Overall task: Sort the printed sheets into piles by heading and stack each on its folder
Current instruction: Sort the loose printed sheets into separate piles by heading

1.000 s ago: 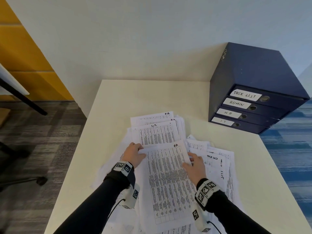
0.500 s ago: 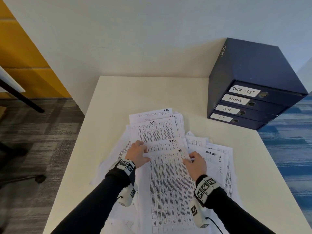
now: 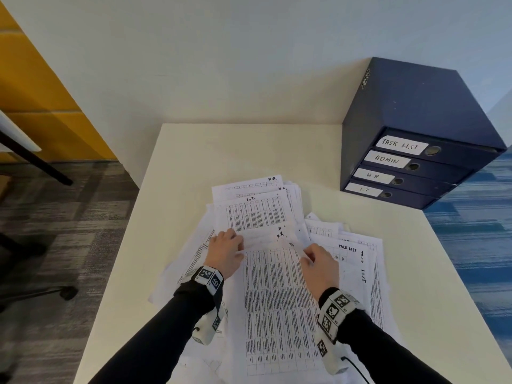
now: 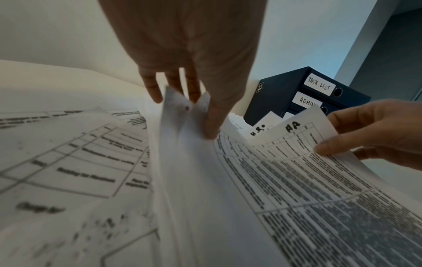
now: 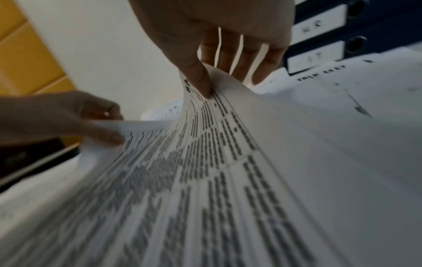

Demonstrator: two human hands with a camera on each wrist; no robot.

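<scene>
A loose heap of printed sheets (image 3: 249, 214) covers the middle of the white table (image 3: 221, 151). On top lies a long sheet of dense tables (image 3: 277, 306), headed "AA" (image 4: 293, 126). My left hand (image 3: 225, 252) pinches its top left corner (image 4: 182, 112). My right hand (image 3: 318, 259) pinches its top right corner (image 5: 206, 84), thumb on top, and the top edge curls up off the heap. Sheets headed "I.T." (image 3: 250, 199), "H.R." (image 3: 273, 179) and "TASK LIST" (image 3: 347, 248) show around it. Four dark blue folders (image 3: 410, 173) lie stacked at the back right.
The folder spines read TASK LIST (image 3: 400, 145), ADMIN (image 3: 387, 159), HR (image 3: 373, 176) and IT (image 3: 364, 189), top to bottom. The wall (image 3: 249, 65) stands just behind the table. Bare tabletop shows at the back and along the left edge. Carpet lies left, blue flooring right.
Both hands have drawn the long sheet toward me by its top corners, uncovering more headed sheets beyond it. The top edge has lifted off the heap.
</scene>
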